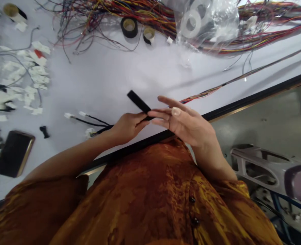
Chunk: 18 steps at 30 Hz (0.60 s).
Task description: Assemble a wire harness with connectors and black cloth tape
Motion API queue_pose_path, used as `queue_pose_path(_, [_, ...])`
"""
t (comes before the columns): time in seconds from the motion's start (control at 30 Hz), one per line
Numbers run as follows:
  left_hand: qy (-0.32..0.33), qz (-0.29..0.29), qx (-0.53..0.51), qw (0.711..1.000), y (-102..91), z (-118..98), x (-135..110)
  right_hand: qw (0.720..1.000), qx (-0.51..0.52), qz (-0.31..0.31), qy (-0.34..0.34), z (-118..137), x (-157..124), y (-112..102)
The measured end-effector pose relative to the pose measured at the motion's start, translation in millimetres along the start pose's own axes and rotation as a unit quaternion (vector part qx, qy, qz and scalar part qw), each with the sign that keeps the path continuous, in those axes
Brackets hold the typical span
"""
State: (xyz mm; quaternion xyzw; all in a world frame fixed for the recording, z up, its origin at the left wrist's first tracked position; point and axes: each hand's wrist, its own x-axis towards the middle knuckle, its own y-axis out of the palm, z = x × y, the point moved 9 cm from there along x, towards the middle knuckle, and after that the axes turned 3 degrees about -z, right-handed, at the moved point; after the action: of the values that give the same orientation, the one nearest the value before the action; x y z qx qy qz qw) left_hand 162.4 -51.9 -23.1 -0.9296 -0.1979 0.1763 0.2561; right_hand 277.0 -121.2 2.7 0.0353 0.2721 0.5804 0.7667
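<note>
The left grip (128,127) is closed, gripping a black strip (137,101), with black wires (96,122) trailing beyond it to white connectors (68,115); the open right grip (181,120) is hovering just beside the strip.

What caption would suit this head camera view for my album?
Left hand grips a black sleeve on thin wires, right hand open beside it.

Room past the hands (127,127), wire bundles (140,10) beyond, white tape pieces (20,78) left, table edge (242,105) right
</note>
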Motion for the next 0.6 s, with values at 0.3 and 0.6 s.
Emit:
queue_pose_path(0.3, [-0.235,0.189,-0.475,0.827,40.2,16,-14,0.995,-0.096,0.038,0.000,-50,3,-44])
queue_pose_path(0.6, [-0.218,0.194,-0.530,0.796,42.3,5,-16,0.964,-0.129,0.227,-0.057,-56,35,0])
